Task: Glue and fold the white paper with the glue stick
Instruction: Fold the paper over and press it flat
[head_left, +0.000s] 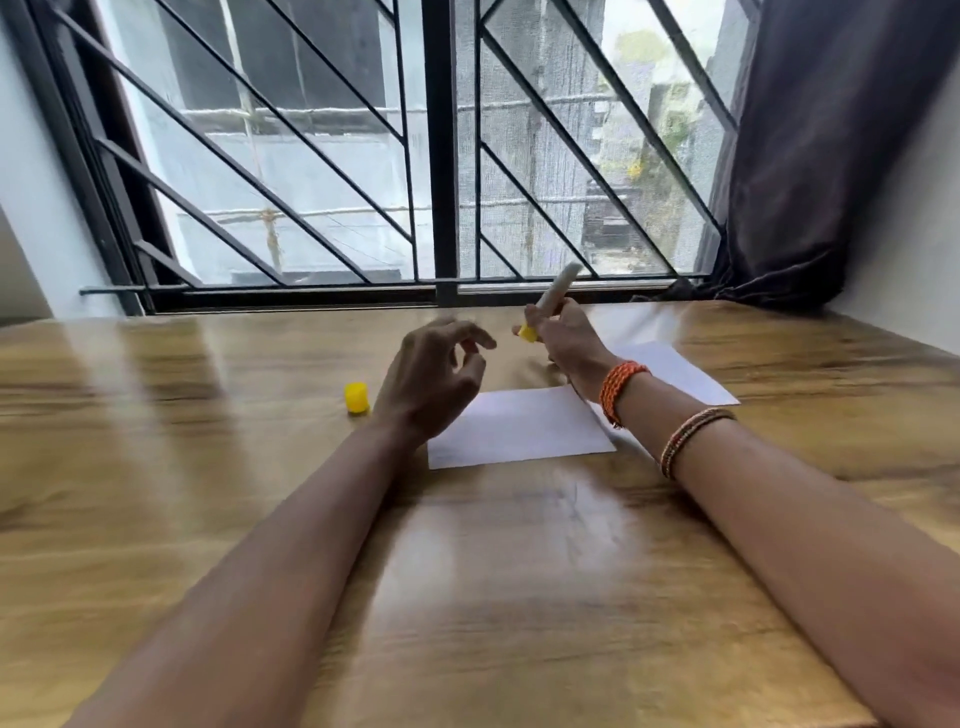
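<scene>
Glue stick (555, 295) in right hand (563, 340) grip

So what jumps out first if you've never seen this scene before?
Two bare arms reach over a wooden table; the right hand holds a glue stick up before the barred window. The left hand hovers with loosely curled fingers, holding nothing. White paper lies flat under the hands, and a yellow cap stands to its left.
</scene>
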